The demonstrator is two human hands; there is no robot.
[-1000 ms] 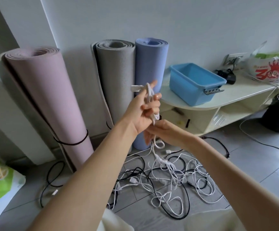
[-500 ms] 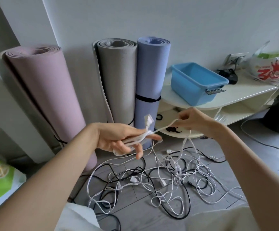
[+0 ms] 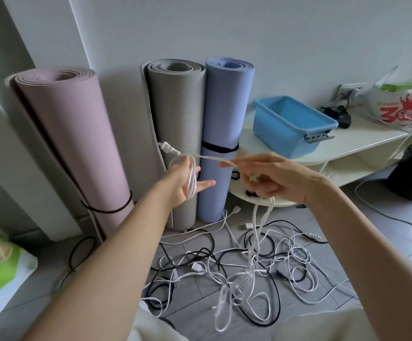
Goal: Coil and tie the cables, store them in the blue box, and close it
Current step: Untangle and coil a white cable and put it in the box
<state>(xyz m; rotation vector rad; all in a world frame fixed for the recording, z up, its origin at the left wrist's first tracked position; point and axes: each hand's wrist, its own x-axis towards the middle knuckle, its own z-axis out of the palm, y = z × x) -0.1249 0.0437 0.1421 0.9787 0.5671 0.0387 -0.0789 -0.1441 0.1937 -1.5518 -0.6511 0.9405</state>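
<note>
A: Start nearest. What lies below the hands?

B: A tangle of cables (image 3: 236, 271) on the grey tiled floor (image 3: 384, 247), thin white ones knotted through thicker black ones, plugs poking out here and there. One white cable (image 3: 255, 230) rises out of it straight up to the right hand.

A: And the hands themselves?

B: The left hand (image 3: 187, 179) is spread, fingers fairly straight, with several loops of that white cable hung round the palm; its plug (image 3: 166, 146) sticks out just above the hand. The right hand (image 3: 273, 177) has its fingers curled round the same cable, and a taut stretch runs between the two hands.

A: How would you expect it to handle?

B: Light, limp and smooth, I'd judge, so loops could slide off open fingers. Best held close to the coil, feeding slack a little at a time, since the hanging end looks snagged in the pile and may drag others up.

A: Beyond the hands?

B: Three rolled foam mats stand against the wall: pink mat (image 3: 72, 143) left of the left hand, grey mat (image 3: 177, 114) and blue mat (image 3: 227, 114) behind it, the pink and blue ones banded with black straps. Past the right hand, the blue box (image 3: 291, 126), smooth plastic with a metal handle, sits open on the pale counter (image 3: 362, 141). It looks empty; I see no lid. A printed plastic bag (image 3: 401, 107) lies further right.
</note>
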